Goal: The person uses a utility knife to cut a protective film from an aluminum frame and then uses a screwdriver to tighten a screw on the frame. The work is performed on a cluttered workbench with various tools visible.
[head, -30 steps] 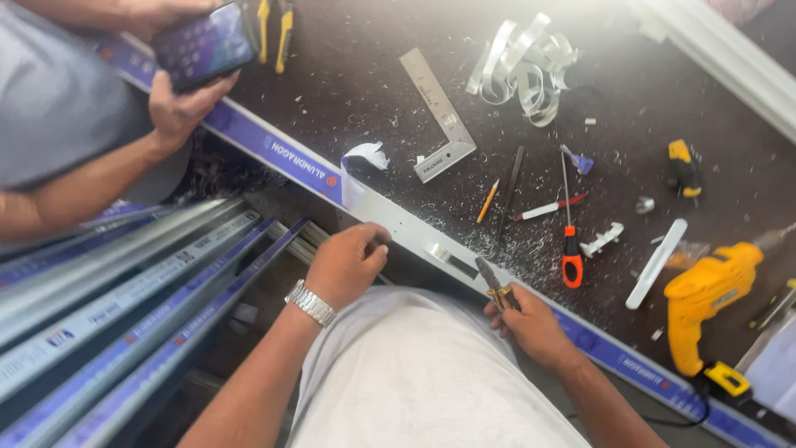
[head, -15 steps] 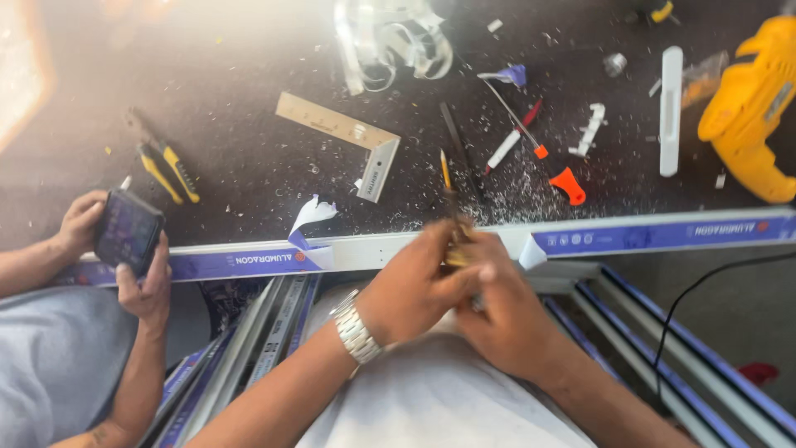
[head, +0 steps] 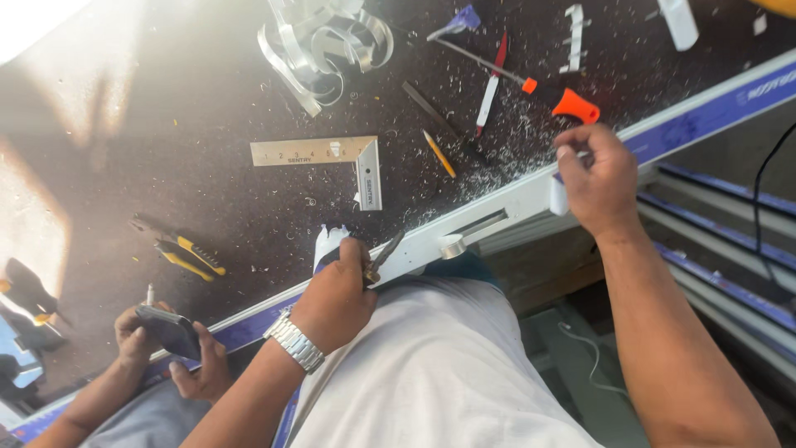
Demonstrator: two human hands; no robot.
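Observation:
A long aluminium profile [head: 514, 202] with blue protective film lies slantwise along the dark bench edge. My left hand [head: 336, 294], with a metal watch on its wrist, grips a thin dark metal tool [head: 383, 253] whose tip rests on the profile near a slot [head: 477, 226]. A small silvery ring [head: 452, 245] sits on the profile beside that slot. Farther right, my right hand [head: 599, 178] is closed on a white peeled end of the film [head: 558, 196] at the profile's edge. A curl of loose film [head: 330, 241] stands just above my left hand.
On the bench lie a metal try square [head: 332, 153], a pencil [head: 439, 154], yellow-handled pliers [head: 181, 249], an orange-handled screwdriver [head: 572, 104], curled metal strips [head: 327, 37] and shavings. Another person's hands hold a phone [head: 170, 330] at lower left. More profiles [head: 721, 274] and a black cable [head: 759, 199] lie right.
My hands were together at the middle of the profile. They have now parted: the right hand has moved right along the profile with the film end. The view has swung.

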